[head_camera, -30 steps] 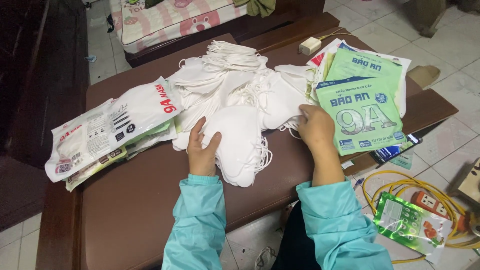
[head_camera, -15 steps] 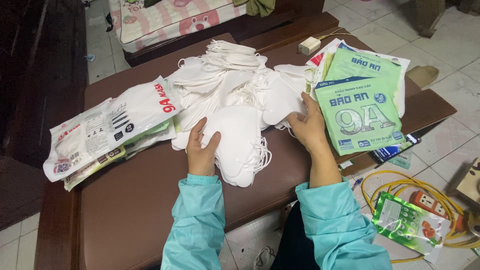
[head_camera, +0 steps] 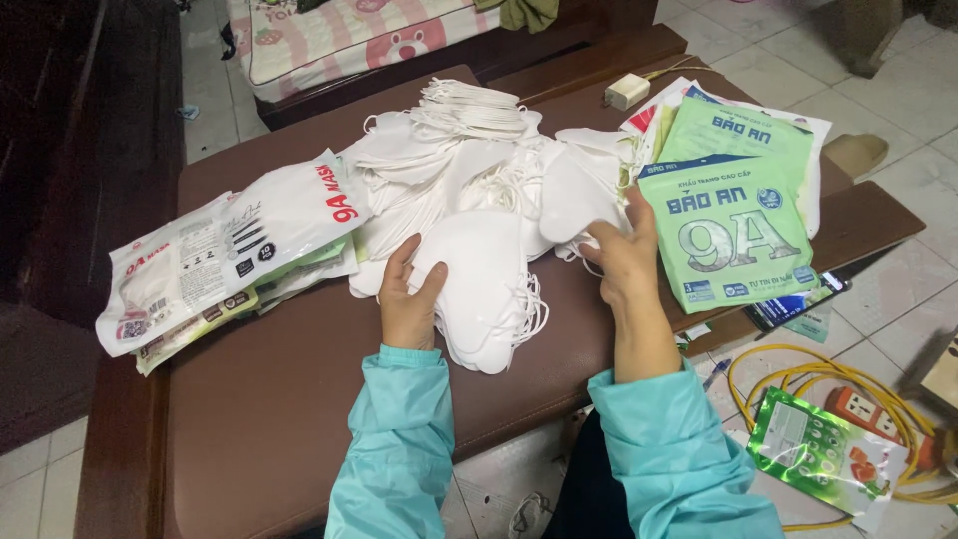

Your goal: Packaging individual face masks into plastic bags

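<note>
A neat stack of white face masks (head_camera: 486,289) lies on the brown padded bench (head_camera: 269,399) in front of me. My left hand (head_camera: 407,299) rests on the stack's left edge and holds it. My right hand (head_camera: 621,255) reaches into the loose heap of white masks (head_camera: 469,165) behind the stack and pinches one mask (head_camera: 577,200) at its edge. Both sleeves are teal.
Filled white mask packets (head_camera: 215,260) lie at the left of the bench. Green empty packets (head_camera: 733,225) lie at the right. A white adapter (head_camera: 627,91) sits at the far edge. On the tiled floor are a yellow cable with a power strip (head_camera: 848,399) and a green pouch (head_camera: 823,454).
My right hand has moved up from beside the stack into the loose heap and taken hold of a mask. My left hand stays on the stack.
</note>
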